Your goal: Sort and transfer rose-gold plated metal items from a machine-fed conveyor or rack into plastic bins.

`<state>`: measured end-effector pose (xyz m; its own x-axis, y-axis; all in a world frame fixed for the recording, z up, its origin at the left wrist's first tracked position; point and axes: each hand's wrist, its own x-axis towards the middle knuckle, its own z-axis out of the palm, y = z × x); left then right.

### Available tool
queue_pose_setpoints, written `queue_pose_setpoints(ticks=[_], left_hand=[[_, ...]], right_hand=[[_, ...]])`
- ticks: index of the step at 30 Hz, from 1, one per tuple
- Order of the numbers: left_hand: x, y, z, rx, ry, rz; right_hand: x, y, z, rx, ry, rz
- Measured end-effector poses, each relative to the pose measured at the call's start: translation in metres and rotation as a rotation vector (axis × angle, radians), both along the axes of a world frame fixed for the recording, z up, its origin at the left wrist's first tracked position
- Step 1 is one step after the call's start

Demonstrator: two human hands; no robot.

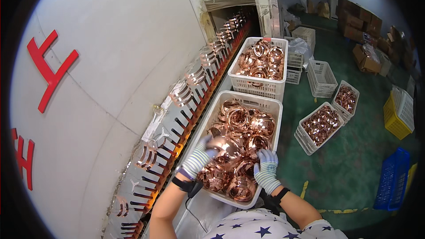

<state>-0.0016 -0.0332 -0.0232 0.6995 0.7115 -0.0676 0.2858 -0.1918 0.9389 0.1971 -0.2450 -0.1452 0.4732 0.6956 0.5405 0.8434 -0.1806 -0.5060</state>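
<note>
Both my hands wear pale gloves with coloured stripes and are over a white plastic crate [275, 124] full of shiny copper-coloured metal bands. My left hand [198, 158] is at the crate's left side, its fingers closed against a cluster of copper-coloured bands [228, 149]. Motion blurs that cluster and the fingertips. At the right side, my right hand [266, 171] rests over the bands near the crate wall, fingers extended and a little apart, tips touching them. More loose ring-shaped bands [237, 118] are heaped toward the far end.
A second crate [256, 82] of bands stands just beyond. Along the left runs a conveyor with dark upright pegs [179, 123], some carrying bands, leading into a wall opening [234, 11]. Filled crates [302, 139], white crates [322, 77] and a blue crate [392, 179] sit on the green floor.
</note>
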Motion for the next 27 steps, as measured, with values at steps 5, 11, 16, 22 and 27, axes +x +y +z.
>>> queue_pose_setpoints(ticks=[5,11,16,22,27], left_hand=[[-0.016,-0.04,-0.027,0.374,0.32,-0.101],[-0.03,-0.088,-0.037,0.864,0.179,-0.059],[-0.041,-0.128,-0.065,0.972,0.209,-0.001],[-0.045,-0.143,-0.075,0.873,0.09,0.097],[-0.054,-0.06,-0.056,0.146,-0.252,0.51]], right_hand=[[0.004,-0.006,-0.004,-0.001,-0.012,-0.029],[0.008,-0.009,-0.012,-0.005,-0.025,-0.039],[-0.006,-0.011,0.011,0.066,-0.046,-0.034],[-0.037,-0.022,0.042,-0.102,-0.179,0.243],[-0.036,-0.02,0.03,-0.114,-0.165,0.22]])
